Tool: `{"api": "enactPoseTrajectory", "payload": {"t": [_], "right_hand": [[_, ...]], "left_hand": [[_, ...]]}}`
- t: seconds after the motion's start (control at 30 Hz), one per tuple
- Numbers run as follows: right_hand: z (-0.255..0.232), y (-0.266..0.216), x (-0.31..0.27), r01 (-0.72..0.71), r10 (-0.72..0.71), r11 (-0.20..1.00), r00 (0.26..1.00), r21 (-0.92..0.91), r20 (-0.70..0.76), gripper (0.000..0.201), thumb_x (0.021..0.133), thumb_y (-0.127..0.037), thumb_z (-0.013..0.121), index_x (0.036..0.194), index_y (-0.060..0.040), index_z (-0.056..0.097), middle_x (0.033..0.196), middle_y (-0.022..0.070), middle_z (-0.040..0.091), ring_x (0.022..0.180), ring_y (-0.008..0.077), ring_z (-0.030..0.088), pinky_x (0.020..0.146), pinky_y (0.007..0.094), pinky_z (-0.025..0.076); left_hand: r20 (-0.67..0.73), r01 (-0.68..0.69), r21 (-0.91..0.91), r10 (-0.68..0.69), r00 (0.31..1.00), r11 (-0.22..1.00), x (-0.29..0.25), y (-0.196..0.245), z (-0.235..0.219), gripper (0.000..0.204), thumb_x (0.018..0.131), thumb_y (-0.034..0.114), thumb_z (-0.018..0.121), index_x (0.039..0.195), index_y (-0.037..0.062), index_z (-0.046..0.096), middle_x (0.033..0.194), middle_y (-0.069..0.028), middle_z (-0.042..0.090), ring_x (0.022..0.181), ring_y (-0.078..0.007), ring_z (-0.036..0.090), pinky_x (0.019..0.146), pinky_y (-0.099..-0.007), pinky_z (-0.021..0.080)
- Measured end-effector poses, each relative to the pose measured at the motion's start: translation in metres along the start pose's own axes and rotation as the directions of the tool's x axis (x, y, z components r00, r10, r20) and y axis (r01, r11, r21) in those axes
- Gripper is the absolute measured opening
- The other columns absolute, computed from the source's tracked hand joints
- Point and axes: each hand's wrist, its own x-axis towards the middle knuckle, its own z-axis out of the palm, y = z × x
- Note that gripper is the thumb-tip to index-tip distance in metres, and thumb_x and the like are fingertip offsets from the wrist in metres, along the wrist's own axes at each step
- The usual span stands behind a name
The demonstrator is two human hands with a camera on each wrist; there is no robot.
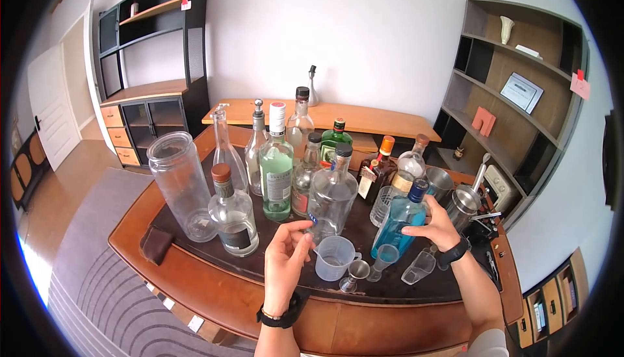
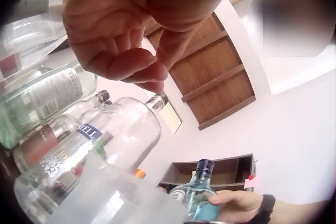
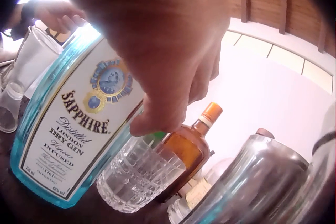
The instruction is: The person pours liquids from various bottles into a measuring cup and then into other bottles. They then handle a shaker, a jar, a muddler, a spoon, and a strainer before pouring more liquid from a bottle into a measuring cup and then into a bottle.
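Observation:
My right hand [image 1: 441, 228] grips a blue gin bottle [image 1: 392, 226] with a dark cap, the thumb across its near side. In the right wrist view the bottle's white Sapphire label [image 3: 86, 129] faces the camera, and the bottle stands tilted. My left hand [image 1: 286, 256] hovers with loosely bent fingers and nothing in them, close to a translucent measuring jug [image 1: 333, 265]. Behind the jug stands a large clear bottle [image 1: 333, 198] with a dark cap. A metal jigger [image 1: 354, 275] and a small clear measuring cup [image 1: 384, 261] stand before the blue bottle.
Left are a tall clear jar [image 1: 179, 181] and a cork-topped bottle [image 1: 234, 224]. Several bottles crowd the back, among them a green-tinted one [image 1: 276, 181]. A cut-glass tumbler [image 3: 136, 176] stands beside the gin. A clear scoop [image 1: 419, 267] and metal shaker [image 1: 463, 204] are right.

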Motion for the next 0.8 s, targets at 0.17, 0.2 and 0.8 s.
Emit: {"api": "enactPoseTrajectory", "payload": {"t": [0.17, 0.2, 0.8], "right_hand": [[0.012, -0.007, 0.018, 0.078, -0.078, 0.997, 0.997, 0.028, -0.013, 0.086, 0.068, -0.015, 0.091, 0.138, 0.0037, 0.043, 0.128, 0.0135, 0.058, 0.119, 0.0208, 0.057, 0.104, 0.0354, 0.044], [0.015, -0.008, 0.024, 0.09, -0.09, 0.995, 0.996, 0.04, -0.012, 0.086, 0.068, -0.014, 0.09, 0.138, 0.0036, 0.043, 0.128, 0.0134, 0.058, 0.12, 0.0206, 0.056, 0.105, 0.0352, 0.043], [0.063, 0.012, 0.126, 0.113, -0.112, 0.994, 0.992, 0.011, -0.054, 0.077, 0.068, -0.007, 0.086, 0.133, 0.0064, 0.046, 0.123, 0.0147, 0.061, 0.115, 0.021, 0.059, 0.099, 0.0336, 0.047]], "left_hand": [[-0.014, 0.022, -0.109, -0.023, 1.0, 0.994, -0.003, -0.001, -0.007, 0.021, 0.098, 0.008, 0.062, 0.118, 0.0029, 0.063, 0.081, 0.0022, 0.063, 0.067, -0.002, 0.05, 0.06, -0.0167, 0.04], [-0.014, 0.02, -0.11, -0.022, 1.0, 0.994, -0.003, -0.001, -0.007, 0.02, 0.098, 0.008, 0.062, 0.118, 0.0027, 0.063, 0.081, 0.0024, 0.063, 0.067, -0.002, 0.051, 0.06, -0.0169, 0.04], [-0.018, 0.016, 0.012, -0.016, 1.0, 1.0, -0.007, -0.011, -0.001, 0.02, 0.098, 0.009, 0.065, 0.117, 0.003, 0.065, 0.078, 0.0035, 0.062, 0.071, -0.0016, 0.051, 0.066, -0.0189, 0.043]]}}
